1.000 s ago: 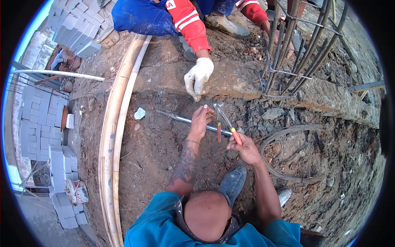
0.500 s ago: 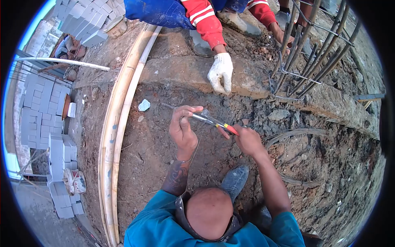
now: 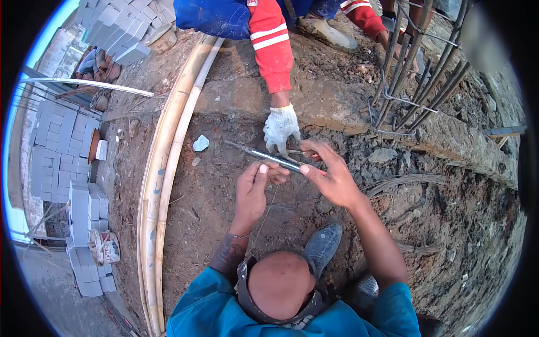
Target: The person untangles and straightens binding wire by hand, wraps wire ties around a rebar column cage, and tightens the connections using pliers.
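"One metal rod (image 3: 259, 154), but where?"

"Right of the bamboo poles (image 3: 151, 185), well apart from them, at the person's left hand (image 3: 252, 188) and right hand (image 3: 337, 177)."

"How will it handle?"

"I judge it stiff, not very heavy, not fragile, and perhaps slippery where it shines. The best hold is on its thick, smooth part, farther from the poles."

"Its direction?"

"Its long axis lies slantwise; the thin end points toward the poles, the thick end toward the right hand."

"Fingers?"

"Left fingers curl at the rod, right thumb meets its thick end; whether they clamp, I cannot tell. A co-worker's gloved hand (image 3: 281, 126) is near, also right of the poles."
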`<state>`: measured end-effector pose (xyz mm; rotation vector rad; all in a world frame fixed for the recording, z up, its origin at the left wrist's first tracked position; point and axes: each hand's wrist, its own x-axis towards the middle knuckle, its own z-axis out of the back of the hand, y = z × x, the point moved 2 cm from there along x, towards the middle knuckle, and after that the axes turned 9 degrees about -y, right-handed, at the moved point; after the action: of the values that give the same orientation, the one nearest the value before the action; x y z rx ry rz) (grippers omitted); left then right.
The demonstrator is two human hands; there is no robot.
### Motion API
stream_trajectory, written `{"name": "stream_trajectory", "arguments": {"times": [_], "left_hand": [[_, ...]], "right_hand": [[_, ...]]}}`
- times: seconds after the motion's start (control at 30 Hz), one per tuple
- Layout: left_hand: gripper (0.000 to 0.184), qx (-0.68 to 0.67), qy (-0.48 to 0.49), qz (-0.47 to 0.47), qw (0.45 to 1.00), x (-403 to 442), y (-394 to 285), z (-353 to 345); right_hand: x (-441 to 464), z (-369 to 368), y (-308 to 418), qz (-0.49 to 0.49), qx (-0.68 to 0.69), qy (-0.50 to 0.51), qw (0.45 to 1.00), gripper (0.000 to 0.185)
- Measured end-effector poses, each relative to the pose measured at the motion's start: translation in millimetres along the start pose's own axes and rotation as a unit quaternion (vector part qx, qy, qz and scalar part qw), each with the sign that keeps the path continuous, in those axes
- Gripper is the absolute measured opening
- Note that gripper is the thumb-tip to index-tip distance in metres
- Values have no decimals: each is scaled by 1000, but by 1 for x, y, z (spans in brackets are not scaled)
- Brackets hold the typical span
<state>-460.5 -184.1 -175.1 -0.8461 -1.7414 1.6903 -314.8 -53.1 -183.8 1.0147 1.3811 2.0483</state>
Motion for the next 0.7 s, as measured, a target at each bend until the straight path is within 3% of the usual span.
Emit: {"name": "stream_trajectory", "arguments": {"times": [0.03,0.1,0.17,0.2,0.23,0.27,0.33,0.37,0.43,0.57,0.63,0.67,0.7], "left_hand": [[25,18,56,-2,998,4,-7,-19],[23,-18,98,-8,995,2,-15,-56],[22,-67,181,22,981,4,-19,-85],[21,-69,257,24,964,6,-11,-92],[21,-83,265,26,960,5,-13,-106],[20,-82,297,31,951,0,-20,-123],[21,-94,353,55,929,-12,-15,-146],[24,-104,382,9,918,-15,-12,-158],[28,-87,476,86,871,-23,-8,-174],[31,-75,531,1,844,-34,-11,-208],[33,-166,550,115,810,-33,-20,-221],[43,-105,564,6,819,-26,-25,-226],[43,-96,565,7,819,-20,-31,-228]], "right_hand": [[2,8,22,65,-5,26,998,44],[0,28,43,90,-62,64,992,42],[-9,57,60,12,-35,50,998,38],[-15,72,64,-84,3,39,996,35],[-22,84,66,-176,45,30,983,33],[-30,96,71,-74,-54,-14,996,27],[-50,112,77,-84,-89,-38,992,26],[-57,121,81,-84,-115,-63,988,24],[-72,143,89,-121,-124,-56,983,23],[-76,166,116,-151,-175,-53,971,15],[-74,178,115,-137,-185,-71,970,13],[-73,186,111,-151,-128,-117,973,13],[-73,193,106,-165,-67,-164,970,14]]}}
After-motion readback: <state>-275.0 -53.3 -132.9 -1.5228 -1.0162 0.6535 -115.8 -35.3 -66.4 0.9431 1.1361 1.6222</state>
